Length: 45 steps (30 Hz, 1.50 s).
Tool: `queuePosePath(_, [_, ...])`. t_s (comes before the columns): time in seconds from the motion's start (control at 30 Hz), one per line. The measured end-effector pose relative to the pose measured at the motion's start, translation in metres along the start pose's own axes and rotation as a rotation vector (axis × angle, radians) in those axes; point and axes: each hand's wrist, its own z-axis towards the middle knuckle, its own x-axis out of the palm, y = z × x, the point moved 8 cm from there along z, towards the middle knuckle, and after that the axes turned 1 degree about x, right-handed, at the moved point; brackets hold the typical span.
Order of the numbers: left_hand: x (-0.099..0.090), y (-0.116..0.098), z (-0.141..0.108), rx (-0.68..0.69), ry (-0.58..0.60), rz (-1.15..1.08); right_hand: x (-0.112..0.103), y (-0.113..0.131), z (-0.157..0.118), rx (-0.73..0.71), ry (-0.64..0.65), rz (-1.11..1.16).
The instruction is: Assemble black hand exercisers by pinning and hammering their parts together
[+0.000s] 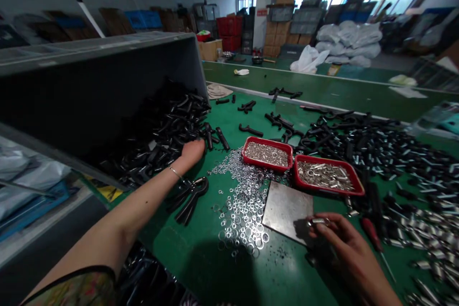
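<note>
a wide workshop with stacked crates and bright windows lies behind a green bench (175, 244); clock directions here run from the middle of the view. at nine o'clock a big grey crate (201, 64) lies on its side, spilling a heap of black parts (179, 119) onto the bench. toward four o'clock sit two red trays, the nearer-to-centre one (247, 159) full of tiny metal pieces, the other (358, 190) of small metal cylinders. a flat metal plate (287, 208) lies just below them.

the left hand (193, 149), toward eight o'clock, reaches into the heap's edge; its fingers are hidden, so i cannot tell whether they grip anything. the right hand (340, 236), between four and five, has thumb and fingers pinched on a coiled metal piece (318, 221) over the plate's corner.

the black parts look stiff, smooth and fairly light, probably best taken around the straight shank. the coiled piece seems hard, light and slick, apt to roll; a pinch across its barrel should suit. loose rings (247, 210), between five and six, look thin and slippery, easiest by the rim.
</note>
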Motion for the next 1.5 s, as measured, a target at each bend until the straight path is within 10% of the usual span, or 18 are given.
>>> queuePosePath(0.17, [-0.015, -0.049, -0.011, 0.137, -0.004, -0.104, 0.014, 0.008, 0.008, -0.101, -0.007, 0.144])
queuePosePath(0.3, [-0.019, -0.137, -0.083, 0.295, -0.045, -0.721, 0.026, 0.017, 0.03, -0.202, -0.116, 0.368])
queuePosePath(0.43, [0.043, -0.246, -0.176, 0.327, 0.506, -1.298, 0.053, 0.023, 0.044, -0.267, -0.148, 0.462])
queuePosePath(0.53, [0.075, -0.288, -0.21, 0.301, 0.891, -1.514, 0.06, 0.03, 0.036, -0.317, -0.087, 0.328])
queuePosePath(0.7, [0.074, -0.267, -0.173, 0.188, 0.696, -1.6, 0.014, 0.019, 0.012, -0.332, -0.189, 0.257])
queuePosePath(0.87, [0.075, -0.27, -0.161, 0.094, 0.606, -1.568, 0.023, -0.011, 0.004, -0.202, -0.112, 0.36])
queuePosePath(1.4, [0.097, -0.284, -0.183, -0.039, 0.715, -1.769, 0.037, -0.016, -0.002, -0.265, -0.198, 0.302])
queuePosePath(1.5, [0.092, -0.295, -0.197, 0.007, 0.894, -1.836, 0.035, -0.012, -0.001, -0.266, -0.159, 0.21])
